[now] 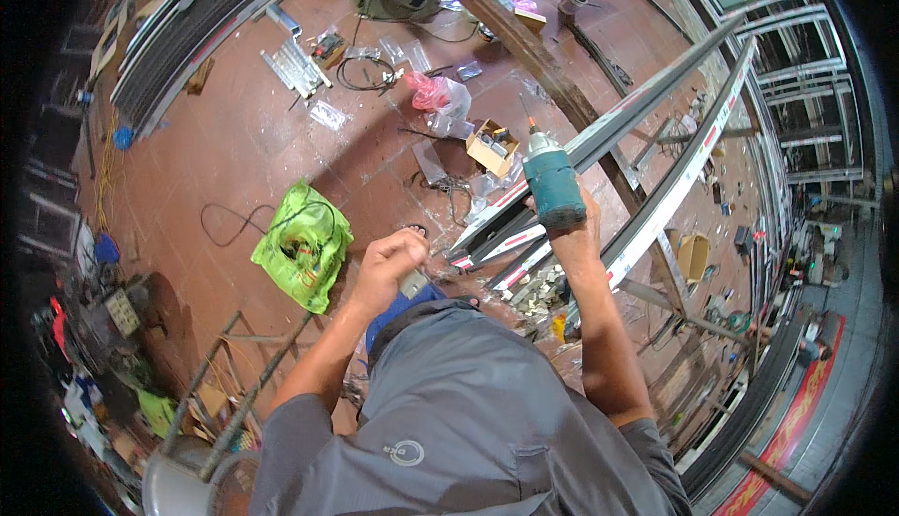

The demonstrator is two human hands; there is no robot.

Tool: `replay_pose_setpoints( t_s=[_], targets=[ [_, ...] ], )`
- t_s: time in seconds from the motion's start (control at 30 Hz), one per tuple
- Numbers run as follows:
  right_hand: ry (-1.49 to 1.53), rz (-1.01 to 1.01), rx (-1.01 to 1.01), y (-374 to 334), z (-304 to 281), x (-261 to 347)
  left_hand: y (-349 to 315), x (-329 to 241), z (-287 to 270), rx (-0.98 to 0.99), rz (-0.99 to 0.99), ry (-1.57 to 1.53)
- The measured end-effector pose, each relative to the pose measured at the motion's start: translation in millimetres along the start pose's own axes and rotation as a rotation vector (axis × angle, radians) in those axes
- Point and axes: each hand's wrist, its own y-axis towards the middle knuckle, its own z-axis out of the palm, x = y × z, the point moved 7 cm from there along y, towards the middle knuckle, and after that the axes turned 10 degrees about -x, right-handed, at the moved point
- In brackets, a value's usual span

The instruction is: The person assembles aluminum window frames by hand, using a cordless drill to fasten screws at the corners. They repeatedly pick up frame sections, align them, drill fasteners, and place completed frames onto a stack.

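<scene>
My right hand is wrapped round a teal cordless drill, whose bit points away from me. The drill is up beside the long metal profiles, which slant away to the far right; I cannot tell whether it touches them. My left hand is in front of my body, its fingers curled together. Whatever those fingers hold, if anything, is hidden. Nearest to the left hand is a bright green plastic bag on the floor, its top open on dark contents.
A rusty beam lies under the profiles. Ahead are a small open cardboard box, a pink-and-clear plastic bag, a coiled black cable and several short metal tubes. A metal-legged stand is at lower left.
</scene>
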Motion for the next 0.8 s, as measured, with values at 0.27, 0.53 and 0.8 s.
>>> replay_pose_setpoints(
  t_s=[0.27, 0.53, 0.8],
  targets=[
    [-0.124, -0.029, -0.009, -4, -7, -7, 27, -117, 124, 0.445, 0.787, 1.473],
    [0.029, 0.243, -0.184, -65, -60, 29, 24, -86, 152, 0.814, 0.748, 1.756],
    [0.436, 0.911, -0.550, -215, -167, 28, 10, -96, 155, 0.569, 0.874, 1.747]
  ],
)
